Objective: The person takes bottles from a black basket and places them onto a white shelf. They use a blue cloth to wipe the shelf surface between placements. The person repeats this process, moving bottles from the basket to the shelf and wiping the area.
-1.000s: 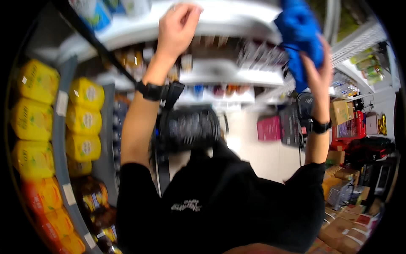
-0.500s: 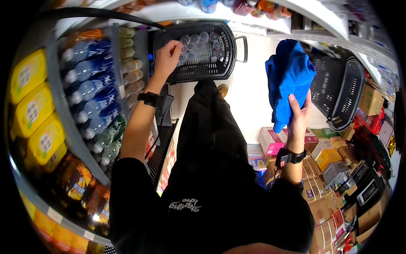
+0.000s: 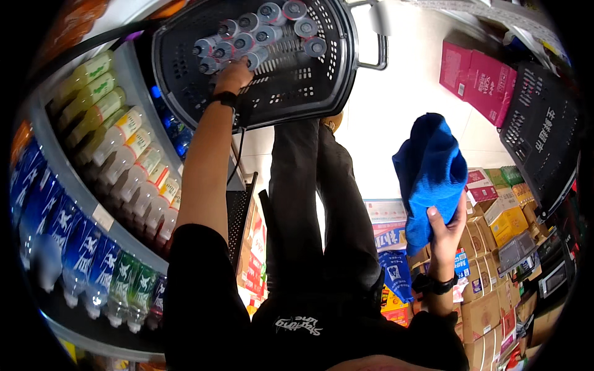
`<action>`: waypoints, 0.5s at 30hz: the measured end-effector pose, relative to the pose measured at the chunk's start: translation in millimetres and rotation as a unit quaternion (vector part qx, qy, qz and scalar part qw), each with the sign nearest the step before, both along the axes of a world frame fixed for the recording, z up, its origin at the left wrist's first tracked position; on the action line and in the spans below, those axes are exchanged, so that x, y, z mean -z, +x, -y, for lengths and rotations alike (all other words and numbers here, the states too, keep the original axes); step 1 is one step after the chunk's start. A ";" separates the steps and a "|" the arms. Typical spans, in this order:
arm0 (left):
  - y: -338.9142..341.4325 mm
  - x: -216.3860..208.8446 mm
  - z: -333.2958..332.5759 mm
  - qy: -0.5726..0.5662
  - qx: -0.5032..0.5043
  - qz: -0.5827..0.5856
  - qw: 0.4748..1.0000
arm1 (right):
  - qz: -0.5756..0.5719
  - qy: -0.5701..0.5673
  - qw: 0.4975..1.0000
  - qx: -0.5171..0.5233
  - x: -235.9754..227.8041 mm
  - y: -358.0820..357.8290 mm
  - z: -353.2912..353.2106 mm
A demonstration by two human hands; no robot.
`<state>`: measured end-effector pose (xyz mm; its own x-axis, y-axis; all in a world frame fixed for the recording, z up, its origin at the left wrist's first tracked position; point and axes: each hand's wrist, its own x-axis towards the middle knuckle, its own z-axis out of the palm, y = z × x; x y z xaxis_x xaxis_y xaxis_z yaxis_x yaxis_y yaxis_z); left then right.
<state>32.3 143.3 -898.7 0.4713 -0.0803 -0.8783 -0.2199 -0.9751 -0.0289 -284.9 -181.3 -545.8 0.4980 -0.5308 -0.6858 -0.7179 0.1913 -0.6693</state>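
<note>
A black plastic basket (image 3: 278, 102) stands at the upper left with several clear bottles (image 3: 270, 34) upright inside, their caps facing up. My left hand (image 3: 234, 76) reaches over its near side, fingers closed at the top of a nearer clear bottle (image 3: 257, 58). Part of that grip is hidden behind the hand. Off to the right, my right hand (image 3: 447, 230) is wrapped round a bunched blue cloth (image 3: 431, 176), thumb on its near side. The cloth hangs above the floor, apart from the basket.
Shelves of bottled drinks (image 3: 133, 154) line the left side. A second black basket (image 3: 538, 133) stands at the right beside a pink carton (image 3: 477, 80). Stacked cardboard boxes (image 3: 482, 312) fill the lower right. A pale tiled floor (image 3: 371, 136) lies between.
The basket with bottles looks larger and nearer. My left hand has gone from above the basket's left side down to a bottle. The right hand still holds the cloth, now lower in view.
</note>
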 end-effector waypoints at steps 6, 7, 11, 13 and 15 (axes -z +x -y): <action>7.1 43.8 -13.7 -0.097 0.049 0.082 0.991 | -0.038 0.002 0.998 0.053 1.3 -23.1 3.4; 10.5 43.3 -14.3 -0.103 0.054 0.081 0.990 | -0.038 -0.011 0.998 0.039 1.2 -23.3 5.8; 17.0 -5.2 -22.7 -0.127 0.061 0.081 0.987 | -0.016 -0.022 1.000 0.015 -14.1 -22.9 11.9; 15.6 -69.3 -21.2 -0.153 0.088 0.095 0.980 | -0.004 -0.025 1.000 0.009 -35.3 -17.9 8.0; 14.5 -145.3 -23.8 -0.196 0.105 0.116 0.968 | 0.025 -0.012 1.000 -0.008 -60.6 -13.0 4.7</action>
